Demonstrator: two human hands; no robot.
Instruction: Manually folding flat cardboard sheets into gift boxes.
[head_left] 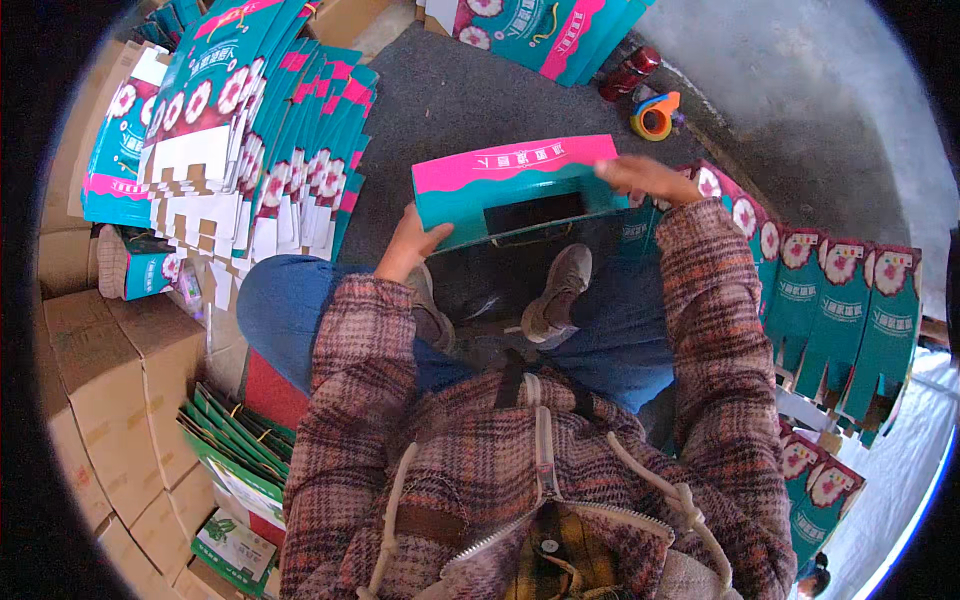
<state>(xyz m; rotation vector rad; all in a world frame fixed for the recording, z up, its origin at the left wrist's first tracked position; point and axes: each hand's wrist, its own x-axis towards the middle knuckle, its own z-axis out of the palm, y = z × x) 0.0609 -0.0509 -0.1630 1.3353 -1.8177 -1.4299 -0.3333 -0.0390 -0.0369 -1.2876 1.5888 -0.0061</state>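
We have one box (455, 215), teal with a pink band, between our two hands, just past our shoes (566, 285), with its long axis running left to right and its right end swung slightly farther from us. The relation that seems to matter most is how the hands sit on that axis: our left hand (408, 243) is at the left end, near the lower corner, while our right hand (645, 182) reaches over the far right corner, so they face each other on a slant. The left is closed on the cardboard, thumb on the near face and fingers around the end. The right looks stretched out and is blurred; we can't tell whether it pinches the corner or merely touches it. A dark opening (535, 215) is cut into the side facing us, between the hands. For moving, our legs (290, 310) limit the near side, and the row of standing cartons (840, 290) comes in close past our right hand. To the left, the stack of flat cartons (300, 150) stands a little apart. The easiest room appears to be straight ahead, over the dark floor (420, 95), with the tape roll (652, 121) off toward the far right.
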